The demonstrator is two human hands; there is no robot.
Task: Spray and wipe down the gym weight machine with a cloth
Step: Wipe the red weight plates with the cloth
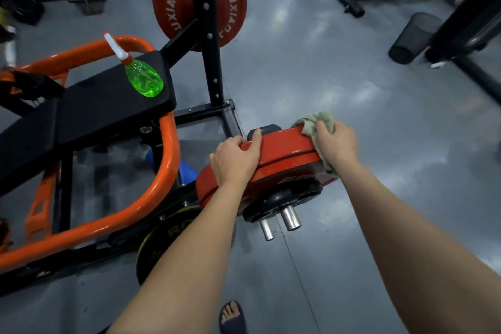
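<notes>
Weight machine (168,160), seen from the head camera, is standing on the grey floor (352,89) at left, showing an orange tube frame, black padding and a scuffed red plate (282,152) at its near end. The left hand (233,160) is gripping the plate's rim, fingers curling over the edge. The right hand (336,144) is pressing a pale green cloth (317,122) against the plate's far rim, fingers bunching round it. A green spray bottle (143,78) is resting on the black pad (108,100).

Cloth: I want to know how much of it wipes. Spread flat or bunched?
Bunched: the green cloth is crumpled in folds in the right hand, pressed against the red weight plate at its rim.
</notes>
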